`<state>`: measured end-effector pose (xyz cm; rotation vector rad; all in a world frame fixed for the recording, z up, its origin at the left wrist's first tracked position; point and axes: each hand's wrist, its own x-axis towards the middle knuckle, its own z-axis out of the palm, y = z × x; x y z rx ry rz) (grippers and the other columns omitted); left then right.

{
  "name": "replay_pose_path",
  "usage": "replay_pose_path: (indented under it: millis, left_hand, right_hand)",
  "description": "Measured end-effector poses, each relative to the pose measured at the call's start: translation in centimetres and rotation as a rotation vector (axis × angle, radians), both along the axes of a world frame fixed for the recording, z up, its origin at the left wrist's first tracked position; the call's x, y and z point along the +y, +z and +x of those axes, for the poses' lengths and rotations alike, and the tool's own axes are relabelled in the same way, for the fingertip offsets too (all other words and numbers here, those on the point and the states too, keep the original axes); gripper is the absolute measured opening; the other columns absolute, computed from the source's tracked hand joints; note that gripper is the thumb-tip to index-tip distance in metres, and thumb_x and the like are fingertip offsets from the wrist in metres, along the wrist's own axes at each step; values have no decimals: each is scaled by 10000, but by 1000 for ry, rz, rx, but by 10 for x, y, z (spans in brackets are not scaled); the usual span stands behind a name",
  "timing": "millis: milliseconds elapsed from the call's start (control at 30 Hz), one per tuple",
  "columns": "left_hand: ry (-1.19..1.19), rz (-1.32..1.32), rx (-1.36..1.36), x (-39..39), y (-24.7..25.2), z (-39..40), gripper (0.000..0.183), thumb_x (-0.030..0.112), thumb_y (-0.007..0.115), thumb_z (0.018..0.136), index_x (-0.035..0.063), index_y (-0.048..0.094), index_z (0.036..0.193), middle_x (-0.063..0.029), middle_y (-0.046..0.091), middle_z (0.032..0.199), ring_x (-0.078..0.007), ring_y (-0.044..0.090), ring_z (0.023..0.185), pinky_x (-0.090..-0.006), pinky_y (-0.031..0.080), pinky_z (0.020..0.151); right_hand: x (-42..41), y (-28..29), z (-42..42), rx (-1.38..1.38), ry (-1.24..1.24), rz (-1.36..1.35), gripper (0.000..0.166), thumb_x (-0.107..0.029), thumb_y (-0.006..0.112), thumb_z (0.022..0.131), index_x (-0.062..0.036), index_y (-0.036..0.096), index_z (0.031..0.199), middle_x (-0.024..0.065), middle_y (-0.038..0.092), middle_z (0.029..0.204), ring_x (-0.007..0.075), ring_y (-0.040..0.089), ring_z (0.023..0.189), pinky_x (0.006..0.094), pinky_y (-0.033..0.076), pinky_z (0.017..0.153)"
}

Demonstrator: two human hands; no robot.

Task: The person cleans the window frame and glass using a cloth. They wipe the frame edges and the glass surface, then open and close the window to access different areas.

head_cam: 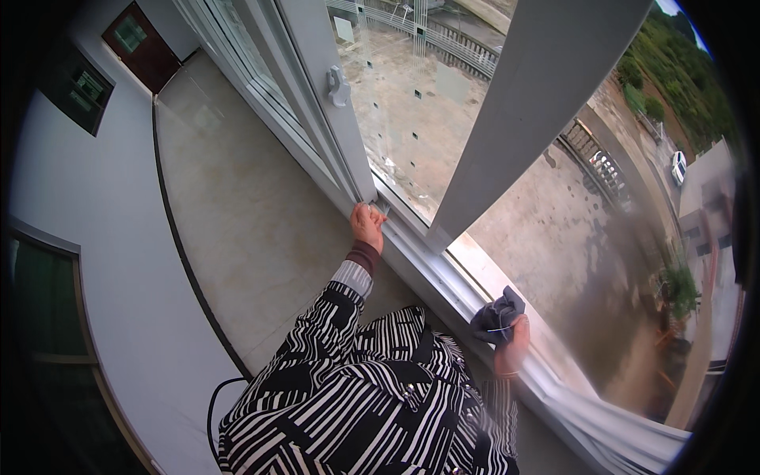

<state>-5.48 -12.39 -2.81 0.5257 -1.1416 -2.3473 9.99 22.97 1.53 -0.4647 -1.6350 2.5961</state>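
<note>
My left hand [369, 225] is curled at the lower track of a white sliding window, beside the bottom corner of a sash frame [350, 142]. A small pale, bristly piece shows at its fingertips; I cannot tell what it is. My right hand [514, 347] grips a dark grey cloth [500, 316], bunched over the window track [436, 278] further along the sill. A white latch [338, 86] sits on the sash above my left hand. A wide white frame post [522, 119] rises between the glass pane and the open part of the window.
Outside the window lie a concrete yard [534, 237], a balustrade [594, 157] and a white car [678, 168]. Behind the sill runs a tiled corridor floor [237, 178] to a dark red door [141, 47]. A black cable [212, 409] hangs beside the striped garment.
</note>
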Motion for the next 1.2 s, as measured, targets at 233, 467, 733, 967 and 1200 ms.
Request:
replay_pose_path:
  millis: [233,467,733,967,1200]
  left_hand:
    - [-185,40,-157,40,46,93,227,186,393,990,130,373,770,29,312,587,-82,289,488,-280,379,513]
    - [-137,65,-191,20,37,124,297,268,443,1015,140,369,758,22,361,605,-67,312,494,-253,361,505]
    - [-682,20,-3,91,61,96,313,271,409,1034,94,424,776,-8,467,638,-83,423,522,-234,384,505]
    - [-967,85,92,192,48,-26,266,147,378,990,-22,563,1080,-96,620,1054,-204,566,1069,-350,417,987]
    - [-1195,-288,-101,237,19,-90,249,234,539,978,48,694,1037,5,646,940,-73,522,824,-246,430,779]
  right_hand:
    - [-38,13,-30,102,191,107,282,-268,429,1033,-85,485,826,-23,454,811,81,398,786,215,335,762]
    - [-48,-20,-38,115,329,142,293,-278,452,1027,-63,523,841,-27,494,806,75,419,787,209,345,771]
    - [-19,-8,13,104,249,341,288,-251,470,1021,-37,535,840,-25,505,790,69,415,758,206,354,734]
    - [-1,2,88,-39,-64,360,300,-253,479,1015,-32,542,823,-24,503,777,68,414,755,205,352,727]
    - [-22,36,138,-138,-316,428,274,-208,476,1003,-18,542,817,-18,511,756,61,417,718,205,349,672]
